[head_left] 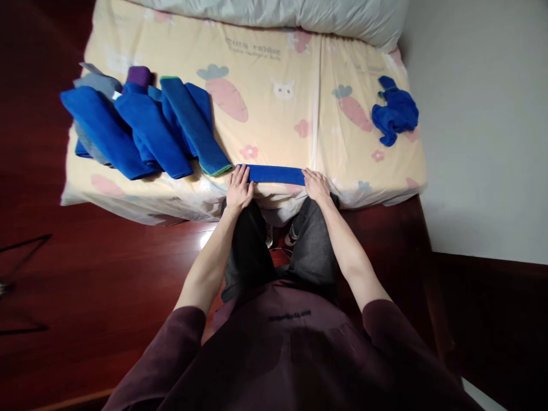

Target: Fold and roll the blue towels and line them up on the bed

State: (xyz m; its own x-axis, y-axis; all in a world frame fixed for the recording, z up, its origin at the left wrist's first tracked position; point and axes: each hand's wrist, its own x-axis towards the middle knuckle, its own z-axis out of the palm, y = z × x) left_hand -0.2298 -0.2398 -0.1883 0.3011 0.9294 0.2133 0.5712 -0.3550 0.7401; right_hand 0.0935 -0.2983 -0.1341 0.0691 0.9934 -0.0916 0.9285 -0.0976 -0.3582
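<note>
A blue cloth (pixel 276 174), folded into a narrow strip, lies along the near edge of the bed (pixel 274 114). My left hand (pixel 238 188) rests flat on its left end with fingers stretched out. At the strip's right end my right hand (pixel 315 185) lies palm down, fingers together and extended. Neither hand grips the cloth.
Several folded blue and grey cloths (pixel 145 128) lie in a row on the bed's left side. A crumpled blue cloth (pixel 394 111) sits at the far right. A pillow (pixel 299 14) lies at the head. Dark red wooden floor (pixel 85 268) lies left; a white wall (pixel 483 114) stands right.
</note>
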